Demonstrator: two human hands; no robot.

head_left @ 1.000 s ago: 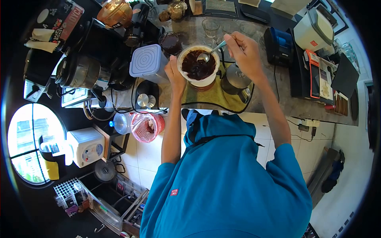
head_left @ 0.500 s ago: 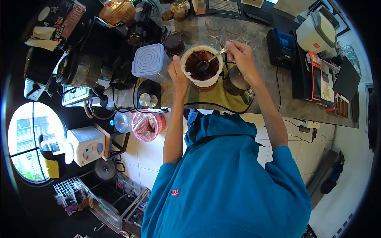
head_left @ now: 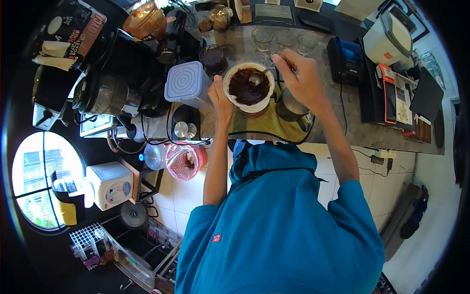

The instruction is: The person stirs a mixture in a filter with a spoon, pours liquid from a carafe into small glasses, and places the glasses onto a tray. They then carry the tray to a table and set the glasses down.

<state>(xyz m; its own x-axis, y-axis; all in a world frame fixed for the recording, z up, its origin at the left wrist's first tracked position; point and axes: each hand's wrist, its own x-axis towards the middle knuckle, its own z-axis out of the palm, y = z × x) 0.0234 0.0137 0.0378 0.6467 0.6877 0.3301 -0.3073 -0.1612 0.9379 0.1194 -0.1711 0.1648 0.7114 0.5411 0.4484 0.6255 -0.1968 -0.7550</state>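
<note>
A white coffee dripper [head_left: 250, 109] lined with a paper filter holds dark, wet coffee grounds [head_left: 247, 92]. At its left side, my left hand [head_left: 222, 100] grips it with the thumb up by the rim; the other fingers are partly hidden. My right hand [head_left: 302, 78] pinches the handle of a metal spoon [head_left: 255, 79], whose bowl is over the grounds near the filter's far side. Beneath the dripper lies an olive cloth [head_left: 267, 127]. Just right of it stands a metal pitcher [head_left: 290, 107], partly covered by my right hand and forearm.
A glass server of dark liquid [head_left: 213, 60] and a lidded plastic container [head_left: 184, 84] stand to the left. Several clear glasses [head_left: 263, 39] sit behind the dripper. A black printer [head_left: 345, 60] is at the right, its cable [head_left: 342, 108] running over the counter's front edge.
My right hand has moved slightly toward the dripper and the spoon's bowl has shifted to the far side, off the middle of the grounds. My left hand stays at the dripper.
</note>
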